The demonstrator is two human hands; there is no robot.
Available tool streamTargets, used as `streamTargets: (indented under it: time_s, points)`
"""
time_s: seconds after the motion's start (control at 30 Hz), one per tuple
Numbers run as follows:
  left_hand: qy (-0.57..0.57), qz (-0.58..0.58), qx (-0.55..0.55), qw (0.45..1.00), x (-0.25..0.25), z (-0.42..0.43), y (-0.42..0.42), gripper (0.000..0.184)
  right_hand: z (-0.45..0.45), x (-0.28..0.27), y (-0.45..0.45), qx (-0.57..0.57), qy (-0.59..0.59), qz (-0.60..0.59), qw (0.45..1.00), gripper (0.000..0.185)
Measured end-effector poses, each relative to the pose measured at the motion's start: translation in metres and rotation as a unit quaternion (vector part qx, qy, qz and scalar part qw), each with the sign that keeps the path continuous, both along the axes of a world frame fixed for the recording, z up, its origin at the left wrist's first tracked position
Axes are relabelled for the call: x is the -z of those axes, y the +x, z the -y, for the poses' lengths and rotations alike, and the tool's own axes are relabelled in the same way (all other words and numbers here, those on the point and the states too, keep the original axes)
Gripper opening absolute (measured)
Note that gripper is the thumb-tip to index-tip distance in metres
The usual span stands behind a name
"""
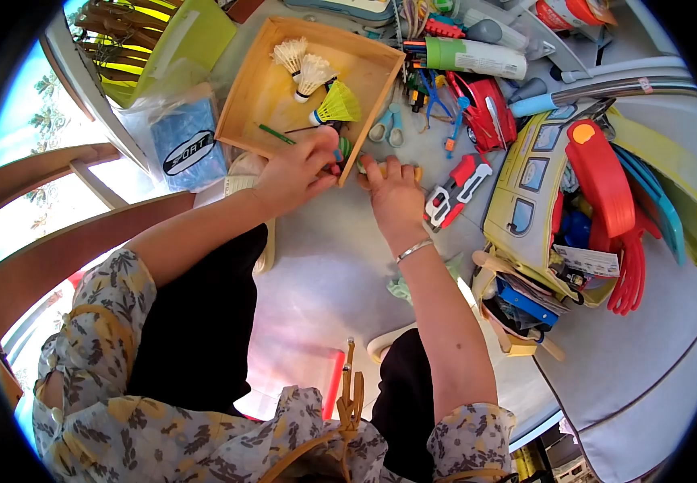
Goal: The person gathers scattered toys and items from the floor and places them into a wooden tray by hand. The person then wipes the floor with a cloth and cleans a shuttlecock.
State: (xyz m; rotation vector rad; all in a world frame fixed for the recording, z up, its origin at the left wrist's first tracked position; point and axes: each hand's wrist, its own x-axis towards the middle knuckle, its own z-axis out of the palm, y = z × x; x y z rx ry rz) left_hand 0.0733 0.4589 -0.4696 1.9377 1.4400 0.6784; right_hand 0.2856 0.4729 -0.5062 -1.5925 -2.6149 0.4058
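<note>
My left hand (296, 173) is over the near edge of a wooden box (239, 105), its fingers closed around something small, with bits of red, blue and pink at the fingertips. A small green striped item (344, 147) shows just beyond them. Inside the box lie two white shuttlecocks (314, 74), a yellow shuttlecock (339, 105) and a green pencil (276, 134). Just right of the box's near corner, my right hand (397, 197) has its fingers curled down over a yellow-orange piece (417, 173), mostly hidden beneath them.
Teal scissors (395, 129), a red pouch (489, 113) and a red-and-grey toy (457, 191) lie to the right. Beyond them stands an open yellow bus-shaped bag (525, 193) full of items. A blue packet (191, 141) and a lime bin (191, 48) are left.
</note>
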Motion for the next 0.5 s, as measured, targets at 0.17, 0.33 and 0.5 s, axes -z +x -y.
streamTargets:
  time_s: [0.17,0.33,0.5]
  points:
    - [0.069,-0.193,0.099,0.974,0.0058,0.0007,-0.0037,0.021,0.0031,-0.0014,-0.0001,-0.063,-0.023,0.05,0.997,0.053]
    - [0.081,-0.212,0.118,0.967,0.0048,0.0011,-0.006,0.021,0.0055,0.0042,-0.004,-0.058,-0.002,0.044,0.997,0.055]
    - [0.084,-0.221,0.127,0.963,0.0105,0.0016,-0.0085,0.021,0.0001,0.0028,-0.0019,-0.015,-0.059,-0.011,0.998,0.065]
